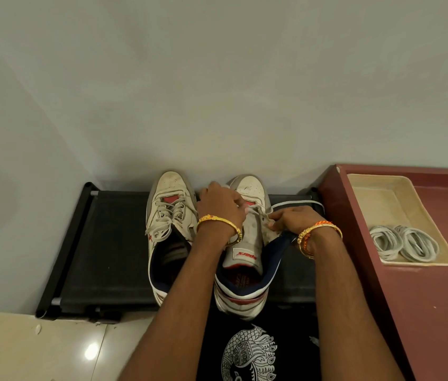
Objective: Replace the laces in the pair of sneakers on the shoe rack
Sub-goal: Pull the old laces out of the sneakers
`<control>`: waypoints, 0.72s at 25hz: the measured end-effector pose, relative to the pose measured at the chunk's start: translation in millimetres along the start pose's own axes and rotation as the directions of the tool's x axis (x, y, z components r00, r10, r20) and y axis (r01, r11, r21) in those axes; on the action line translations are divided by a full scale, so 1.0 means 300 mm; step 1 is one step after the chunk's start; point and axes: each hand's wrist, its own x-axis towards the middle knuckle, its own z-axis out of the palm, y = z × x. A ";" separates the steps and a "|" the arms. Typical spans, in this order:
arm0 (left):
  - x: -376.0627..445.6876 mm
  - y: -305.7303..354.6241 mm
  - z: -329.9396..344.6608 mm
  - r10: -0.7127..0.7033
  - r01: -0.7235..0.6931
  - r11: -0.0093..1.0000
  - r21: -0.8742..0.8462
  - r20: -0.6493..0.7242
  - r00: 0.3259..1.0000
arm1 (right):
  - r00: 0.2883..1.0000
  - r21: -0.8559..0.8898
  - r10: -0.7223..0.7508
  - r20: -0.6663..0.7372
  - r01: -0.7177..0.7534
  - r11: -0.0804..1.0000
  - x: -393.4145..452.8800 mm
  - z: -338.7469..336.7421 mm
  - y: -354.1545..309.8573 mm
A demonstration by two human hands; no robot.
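Two worn white sneakers stand side by side on a black shoe rack (pixel 112 243), toes toward the wall. The left sneaker (pixel 166 213) still carries its grey-white lace, tied loosely. Over the right sneaker (pixel 244 279) my left hand (pixel 221 206) curls its fingers on the lace at the eyelets near the toe. My right hand (pixel 290 218) pinches the sneaker's right eyelet flap beside the raised tongue (pixel 247 243). A loose white lace (pixel 294 202) trails to the right across the rack.
A maroon cabinet top (pixel 437 298) adjoins the rack on the right. On it a beige tray (pixel 376 196) holds two coiled white laces (pixel 404 243). A plain grey wall rises just behind the shoes. Glossy floor tiles (pixel 52 350) lie at the lower left.
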 end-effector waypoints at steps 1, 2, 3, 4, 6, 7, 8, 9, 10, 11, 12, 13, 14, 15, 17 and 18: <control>0.006 -0.008 -0.021 -0.054 0.051 0.997 -0.060 -0.046 0.997 | 1.000 0.005 0.004 0.003 -0.004 1.000 -0.001 0.000 0.000; 0.012 -0.010 -0.047 -0.115 0.093 0.980 -0.177 -0.115 0.987 | 1.000 0.002 0.007 0.004 -0.007 1.000 -0.004 -0.001 0.001; 0.023 -0.019 -0.073 -0.176 0.110 0.937 -0.331 -0.177 0.968 | 1.000 -0.006 0.008 0.008 -0.008 1.000 -0.009 -0.004 0.001; 0.029 -0.023 -0.102 -0.236 0.098 0.866 -0.490 -0.228 0.945 | 1.000 -0.019 0.005 0.021 -0.005 1.000 -0.013 -0.006 0.001; 0.033 -0.036 -0.166 -0.364 0.011 0.651 -0.759 -0.299 0.882 | 0.999 -0.071 0.001 0.050 0.003 0.997 -0.021 -0.007 0.000; 0.034 -0.044 -0.196 -0.433 -0.040 0.516 -0.856 -0.301 0.849 | 0.999 -0.079 -0.005 0.047 0.009 0.997 -0.018 -0.005 -0.001; 0.037 -0.056 -0.219 -0.500 -0.079 0.357 -0.931 -0.262 0.825 | 1.000 -0.062 -0.006 0.030 0.007 0.998 -0.014 -0.003 0.000; 0.044 -0.067 -0.233 -0.547 -0.107 0.168 -0.980 -0.183 0.817 | 1.000 -0.036 -0.001 0.016 0.001 0.999 -0.010 -0.001 -0.001; 0.048 -0.075 -0.241 -0.550 -0.116 -0.036 -0.993 -0.077 0.832 | 1.000 -0.031 0.002 0.010 -0.002 1.000 -0.009 -0.001 0.000; 0.052 -0.083 -0.242 -0.523 -0.091 -0.169 -0.981 0.011 0.852 | 1.000 -0.050 0.001 0.022 0.000 0.999 -0.009 -0.002 0.002; 0.051 -0.079 -0.244 -0.502 -0.028 -0.145 -0.989 0.049 0.864 | 0.999 -0.083 -0.007 0.039 0.010 0.997 -0.012 -0.002 0.004; 0.050 -0.075 -0.234 -0.477 0.067 0.067 -0.996 0.028 0.879 | 0.998 -0.121 -0.018 0.061 0.025 0.992 -0.015 -0.005 0.006; 0.044 -0.066 -0.217 -0.402 0.144 0.416 -0.898 -0.040 0.915 | 0.997 -0.133 -0.024 0.068 0.033 0.991 -0.019 -0.005 0.004; 0.036 -0.060 -0.189 -0.265 0.150 0.738 -0.658 -0.078 0.961 | 0.998 -0.125 -0.020 0.063 0.027 0.992 -0.022 -0.005 0.001; 0.028 -0.051 -0.114 -0.067 0.084 0.983 -0.164 0.109 0.992 | 0.998 -0.127 -0.013 0.059 0.020 0.992 -0.015 -0.004 0.002; 0.030 -0.049 -0.082 -0.079 0.086 0.996 -0.023 0.210 0.974 | 0.998 -0.167 -0.018 0.068 0.029 0.986 -0.015 -0.004 0.000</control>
